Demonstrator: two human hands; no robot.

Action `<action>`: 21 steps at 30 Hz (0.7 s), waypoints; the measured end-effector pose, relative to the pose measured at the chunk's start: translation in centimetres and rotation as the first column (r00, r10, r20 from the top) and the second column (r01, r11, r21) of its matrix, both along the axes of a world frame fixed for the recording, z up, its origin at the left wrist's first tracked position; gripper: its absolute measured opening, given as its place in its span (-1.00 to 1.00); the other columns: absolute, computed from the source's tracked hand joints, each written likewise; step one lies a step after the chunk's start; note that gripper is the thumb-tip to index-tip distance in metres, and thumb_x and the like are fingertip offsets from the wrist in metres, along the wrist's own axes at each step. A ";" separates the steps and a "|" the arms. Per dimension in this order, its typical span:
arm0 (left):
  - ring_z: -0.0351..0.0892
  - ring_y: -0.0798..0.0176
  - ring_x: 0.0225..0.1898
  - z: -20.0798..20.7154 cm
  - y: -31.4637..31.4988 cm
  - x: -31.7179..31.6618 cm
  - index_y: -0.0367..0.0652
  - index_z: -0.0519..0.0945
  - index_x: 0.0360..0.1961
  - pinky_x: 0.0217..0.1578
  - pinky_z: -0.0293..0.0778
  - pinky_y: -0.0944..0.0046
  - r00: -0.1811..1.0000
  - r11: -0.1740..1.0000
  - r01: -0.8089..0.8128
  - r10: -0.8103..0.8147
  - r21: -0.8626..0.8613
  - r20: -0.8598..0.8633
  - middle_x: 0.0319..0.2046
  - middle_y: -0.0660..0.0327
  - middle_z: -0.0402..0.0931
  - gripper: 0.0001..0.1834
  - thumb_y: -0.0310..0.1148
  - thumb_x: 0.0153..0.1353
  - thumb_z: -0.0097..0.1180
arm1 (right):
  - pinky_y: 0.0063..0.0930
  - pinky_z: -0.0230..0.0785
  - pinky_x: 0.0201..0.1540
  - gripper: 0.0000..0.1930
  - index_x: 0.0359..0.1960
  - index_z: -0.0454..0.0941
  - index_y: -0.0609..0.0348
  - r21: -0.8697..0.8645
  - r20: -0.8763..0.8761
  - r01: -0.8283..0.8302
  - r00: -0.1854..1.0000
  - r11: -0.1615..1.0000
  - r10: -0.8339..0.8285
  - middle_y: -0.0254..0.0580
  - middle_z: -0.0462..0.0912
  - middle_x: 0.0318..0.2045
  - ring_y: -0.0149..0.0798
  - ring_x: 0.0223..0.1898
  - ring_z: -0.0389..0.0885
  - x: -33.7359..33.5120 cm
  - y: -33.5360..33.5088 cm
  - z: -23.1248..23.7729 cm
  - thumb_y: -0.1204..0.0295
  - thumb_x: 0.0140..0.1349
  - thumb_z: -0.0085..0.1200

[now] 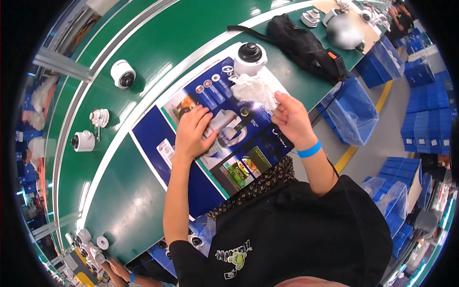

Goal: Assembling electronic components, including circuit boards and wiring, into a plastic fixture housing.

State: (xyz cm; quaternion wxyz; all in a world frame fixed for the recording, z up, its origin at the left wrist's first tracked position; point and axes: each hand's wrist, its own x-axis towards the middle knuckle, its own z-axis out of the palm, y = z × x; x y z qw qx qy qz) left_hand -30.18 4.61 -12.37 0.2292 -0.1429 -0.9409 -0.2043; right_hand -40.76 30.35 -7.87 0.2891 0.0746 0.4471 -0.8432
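Note:
My left hand (192, 133) rests with its fingers apart on a blue printed sheet (191, 179) spread over the green table. My right hand (292, 119), a blue band on its wrist, pinches the edge of a crumpled white cloth (253, 91). The cloth lies over the upper part of the sheet. Just beyond it stands a white dome camera (249, 60) with a black lens on top, apart from both hands.
A black bag (306, 45) lies farther along the table. White cameras (123, 74) sit on the green conveyor (158, 43), along with a small white part (99, 117). Blue bins (351, 112) stand to the right. A co-worker's hand (116, 270) shows at lower left.

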 end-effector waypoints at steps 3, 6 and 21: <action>0.54 0.05 -0.23 0.6 2.4 -0.1 -0.18 0.54 -0.14 -0.22 0.45 0.13 0.947 0.972 -0.144 0.190 0.187 -0.258 -0.25 0.13 0.53 -0.53 -0.32 -0.14 0.38 | -0.66 -0.09 -0.66 -0.80 -0.54 0.41 0.03 -0.043 0.123 -0.078 0.989 0.996 0.083 -0.57 0.21 -0.68 -0.63 -0.72 0.08 1.3 -2.1 -1.0 0.38 0.25 0.10; 0.43 0.28 -0.59 1.3 6.1 0.3 -0.17 0.56 -0.14 -0.58 0.38 0.33 0.939 0.843 -0.164 0.292 0.512 -0.180 -0.48 0.20 0.51 -0.60 -0.38 -0.04 0.37 | -0.66 -0.04 -0.63 -0.83 -0.49 0.44 0.04 -0.050 0.097 -0.204 0.973 0.978 0.208 -0.57 0.26 -0.66 -0.62 -0.71 0.09 2.0 -3.9 -2.8 0.35 0.27 0.08; 0.34 0.59 -0.53 -1.2 7.4 0.2 -0.29 0.65 -0.29 -0.55 0.22 0.53 0.934 0.091 -0.297 0.233 0.950 0.270 -0.53 0.39 0.51 -0.77 -0.30 0.28 0.13 | -0.63 -0.03 -0.55 -0.23 0.32 0.17 0.25 -0.138 -0.276 -0.663 0.739 0.735 0.615 -0.45 0.22 -0.63 -0.53 -0.61 0.07 3.9 -5.4 -6.2 -0.13 0.28 -0.18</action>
